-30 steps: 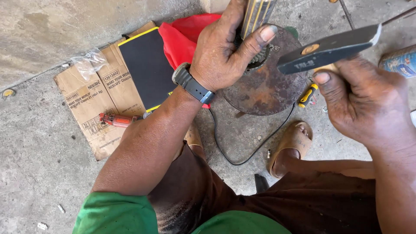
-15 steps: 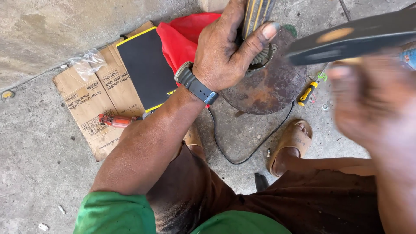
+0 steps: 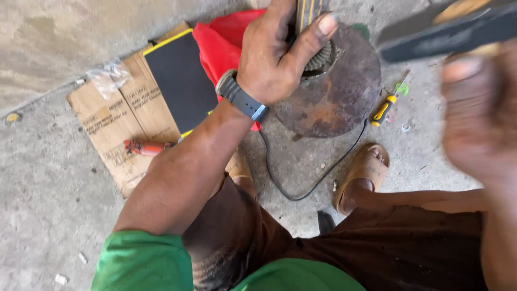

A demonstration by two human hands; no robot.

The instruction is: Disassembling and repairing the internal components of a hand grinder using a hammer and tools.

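The rusty round disc (image 3: 334, 91) lies flat on the concrete floor (image 3: 48, 178), in front of the person's feet. Over its upper edge the left hand (image 3: 274, 59) is closed around an upright striped tool (image 3: 308, 13). To the right of the disc, higher up, the blurred right hand (image 3: 476, 113) grips a dark hammer (image 3: 447, 35). A small yellow screwdriver (image 3: 383, 109) lies just beside the disc.

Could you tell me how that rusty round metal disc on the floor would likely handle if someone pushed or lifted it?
The rusty disc looks like thick solid metal, so probably heavy and rigid. Lying flat on the concrete floor, it seems unlikely to roll or tip. Its rough, corroded surface should not be slippery.
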